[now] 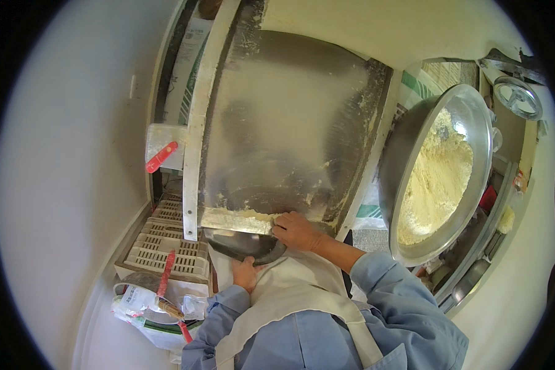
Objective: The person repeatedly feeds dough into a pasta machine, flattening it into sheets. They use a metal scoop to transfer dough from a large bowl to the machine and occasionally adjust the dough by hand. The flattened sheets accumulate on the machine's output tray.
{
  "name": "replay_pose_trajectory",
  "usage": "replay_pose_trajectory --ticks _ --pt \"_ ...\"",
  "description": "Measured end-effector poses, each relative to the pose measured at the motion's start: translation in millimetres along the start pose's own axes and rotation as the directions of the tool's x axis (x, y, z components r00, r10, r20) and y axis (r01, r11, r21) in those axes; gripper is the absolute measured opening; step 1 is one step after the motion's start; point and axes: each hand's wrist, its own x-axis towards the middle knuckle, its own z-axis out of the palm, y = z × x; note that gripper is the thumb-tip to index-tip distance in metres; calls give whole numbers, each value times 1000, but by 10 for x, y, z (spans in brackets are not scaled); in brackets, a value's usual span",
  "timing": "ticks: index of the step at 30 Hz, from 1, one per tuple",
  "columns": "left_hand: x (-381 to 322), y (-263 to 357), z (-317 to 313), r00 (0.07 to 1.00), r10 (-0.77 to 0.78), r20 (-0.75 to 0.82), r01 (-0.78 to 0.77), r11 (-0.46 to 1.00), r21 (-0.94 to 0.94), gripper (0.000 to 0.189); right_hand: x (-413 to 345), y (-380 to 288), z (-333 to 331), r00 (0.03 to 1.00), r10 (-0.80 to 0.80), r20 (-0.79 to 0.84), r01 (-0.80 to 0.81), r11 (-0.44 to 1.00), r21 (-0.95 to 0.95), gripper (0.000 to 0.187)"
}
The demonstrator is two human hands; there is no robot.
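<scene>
Before me slopes a flour-dusted metal tray between pale side rails. At its near edge, my right hand grips the right end of a flat metal strip, which looks like a scraper. Yellowish dough scraps or damp flour lie along the strip's upper edge. Just below it, my left hand holds the near rim of a shallow metal bowl, tilted against the tray's front. Whatever is in this bowl is hard to make out.
At the right stands a large steel bowl of crumbly yellow flour mixture, beside a handwheel. A red lever sits on the left rail. Lower left are slotted plastic crates and a container with a red-handled brush.
</scene>
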Motion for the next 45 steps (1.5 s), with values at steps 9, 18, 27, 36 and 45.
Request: replay_pose_trajectory --ticks 9,18,27,36,45 --pt "-484 -41 -31 996 -1 90 -46 851 524 11 130 97 -116 986 106 -125 -114 992 -58 15" --pt "-655 -143 -251 843 295 451 -503 134 854 22 -126 -404 -663 963 237 -127 -237 971 16 27" --pt "-1062 796 439 961 113 252 -223 857 465 41 -629 -1038 -1677 826 559 80 -564 812 151 74" --pt "-1674 1582 2274 853 148 501 -275 942 190 39 -1643 -933 -2550 805 570 -168 -321 655 684 47" --pt "-2239 2561 3568 572 235 786 -520 845 126 51 -1949 -1105 -3970 627 738 -251 -345 551 760 35"
